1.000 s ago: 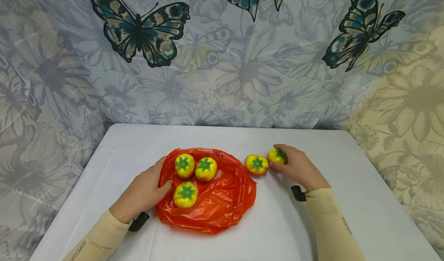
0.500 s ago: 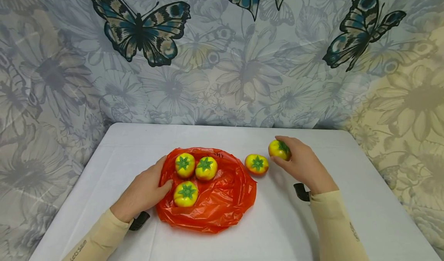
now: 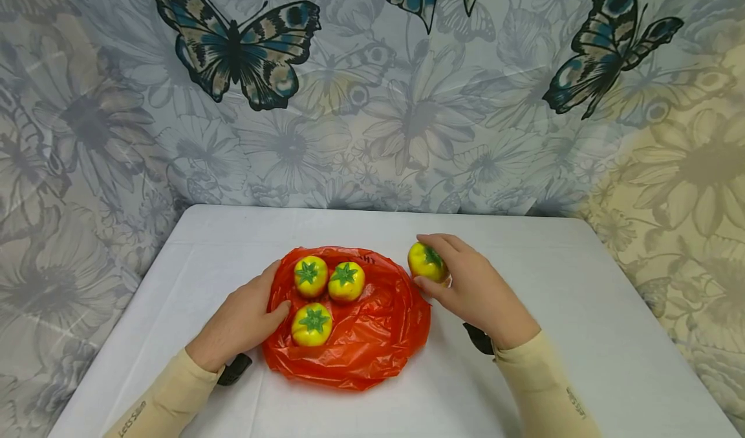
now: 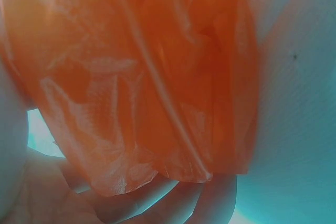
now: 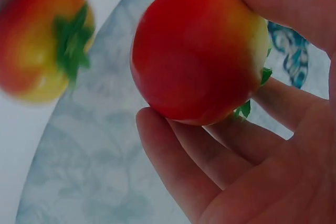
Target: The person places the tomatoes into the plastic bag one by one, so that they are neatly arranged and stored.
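A smooth, pale cream left sleeve (image 3: 165, 396), toward the left edge of the table (image 3: 611, 334), and a matching right sleeve (image 3: 544, 386), toward its right edge, each bear small dark lettering. Below each cuff shows a small black block: left block (image 3: 235, 369), right block (image 3: 478, 338).

The right hand (image 3: 477, 289) is now farther toward nine o'clock than in both earlier pictures, and the tomato (image 3: 423, 262) in its grip shifts with it, now near the two-o'clock edge of the red bag (image 3: 378, 334) instead of well apart from it. Seen from the head, hand and held tomato now cover the loose tomato (image 5: 39, 51), earlier in plain sight. The right sleeve (image 3: 538, 380) and black wrist device (image 3: 478, 338) also shift toward eight o'clock.
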Demonstrator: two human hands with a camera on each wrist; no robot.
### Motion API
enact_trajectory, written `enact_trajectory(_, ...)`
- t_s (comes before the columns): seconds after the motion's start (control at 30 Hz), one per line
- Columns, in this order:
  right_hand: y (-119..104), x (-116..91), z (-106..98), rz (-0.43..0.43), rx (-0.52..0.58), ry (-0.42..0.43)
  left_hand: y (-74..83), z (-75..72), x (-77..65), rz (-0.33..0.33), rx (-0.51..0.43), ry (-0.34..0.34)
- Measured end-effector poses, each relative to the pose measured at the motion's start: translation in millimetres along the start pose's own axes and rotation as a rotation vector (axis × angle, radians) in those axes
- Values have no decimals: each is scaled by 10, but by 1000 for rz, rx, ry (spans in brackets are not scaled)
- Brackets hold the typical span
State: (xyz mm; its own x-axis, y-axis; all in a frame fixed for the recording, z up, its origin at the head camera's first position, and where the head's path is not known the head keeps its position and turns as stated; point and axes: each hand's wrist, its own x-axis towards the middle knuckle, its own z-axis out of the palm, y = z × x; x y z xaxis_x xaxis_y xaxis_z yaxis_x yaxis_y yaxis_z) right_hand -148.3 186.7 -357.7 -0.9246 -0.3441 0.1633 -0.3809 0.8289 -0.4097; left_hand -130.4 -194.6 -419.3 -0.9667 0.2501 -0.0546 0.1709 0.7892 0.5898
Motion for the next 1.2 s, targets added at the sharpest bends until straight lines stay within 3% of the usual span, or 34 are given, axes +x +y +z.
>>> enact_trajectory(0.43, -468, -49, 288, -104, -6, -66, -14, 4, 0, 12, -7, 2)
enact_trajectory(0.6, -611, -67, 416, -155, -14, -117, -20, 5, 12, -18, -3, -12)
enact_trajectory(0.93, -768, -108, 658, -198, -29, -265, -22, 12, 23, -19, 13, -18)
enact_trajectory(1.2, -831, -132, 793, -199, -24, -333, -20, 14, -3, -6, 3, -12)
